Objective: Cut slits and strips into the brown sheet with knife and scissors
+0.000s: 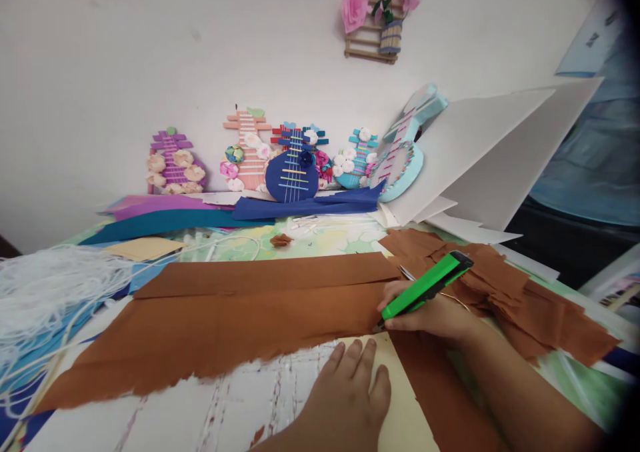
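My right hand point(425, 319) is wrapped around a green utility knife point(425, 285) with black parts. Its tip points down at the brown paper point(250, 312), close to the corner of a pale yellow sheet point(395, 379). My left hand point(350, 392) lies flat, fingers stretched out, on the yellow sheet and the edge of a white board point(175, 412). Cut lines and scuffs mark that board. The brown paper spreads across the work surface, its near edge ragged; another brown strip point(435, 385) runs under my right forearm.
Torn brown paper pieces point(530, 299) pile up at right. White cord point(45, 305) lies tangled at left. Blue paper point(310, 205) and teal paper point(175, 225) lie behind. Decorated toy lutes, including a dark blue one point(291, 175), lean along the wall near folded white boards point(480, 139).
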